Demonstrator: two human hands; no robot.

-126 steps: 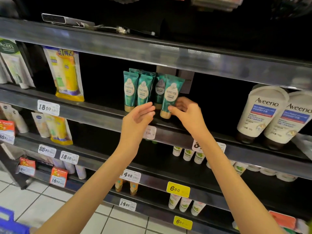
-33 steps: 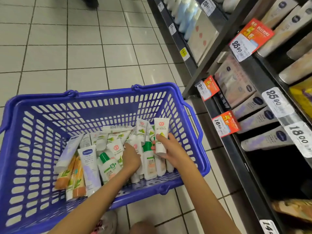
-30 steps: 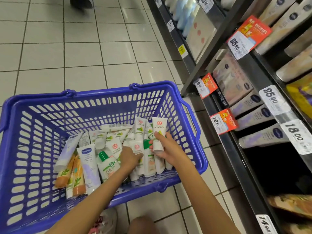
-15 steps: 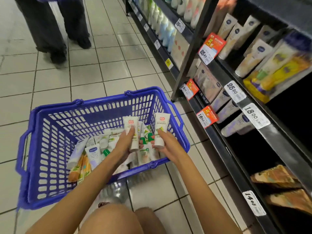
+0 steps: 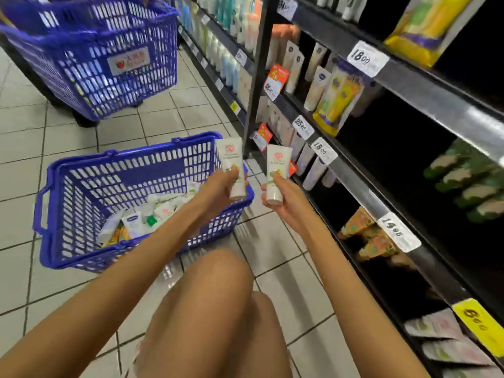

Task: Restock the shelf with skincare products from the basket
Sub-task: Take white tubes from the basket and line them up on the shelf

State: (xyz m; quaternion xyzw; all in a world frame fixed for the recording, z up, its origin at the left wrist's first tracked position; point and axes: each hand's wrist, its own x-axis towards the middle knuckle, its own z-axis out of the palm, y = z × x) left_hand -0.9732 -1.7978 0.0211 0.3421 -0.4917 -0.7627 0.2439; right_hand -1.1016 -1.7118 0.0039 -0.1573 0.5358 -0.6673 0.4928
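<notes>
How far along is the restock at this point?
Partly done: some shelf rows already hold stock. In hand: the left hand grips one white tube, the right hand a second white tube, both out of the blue basket. Left: many tubes remain in the basket.

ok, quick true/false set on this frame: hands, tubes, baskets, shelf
1. The left hand grips the left tube and the right hand grips the right tube; both tubes are white. True.
2. The near basket is empty. False: a pile of tubes lies in it.
3. A far basket, also blue, sits further down the aisle. True.
4. Both held tubes stand on the shelf. False: both are in the hands, clear of it.
5. The held tubes are cap end down. True.
</notes>
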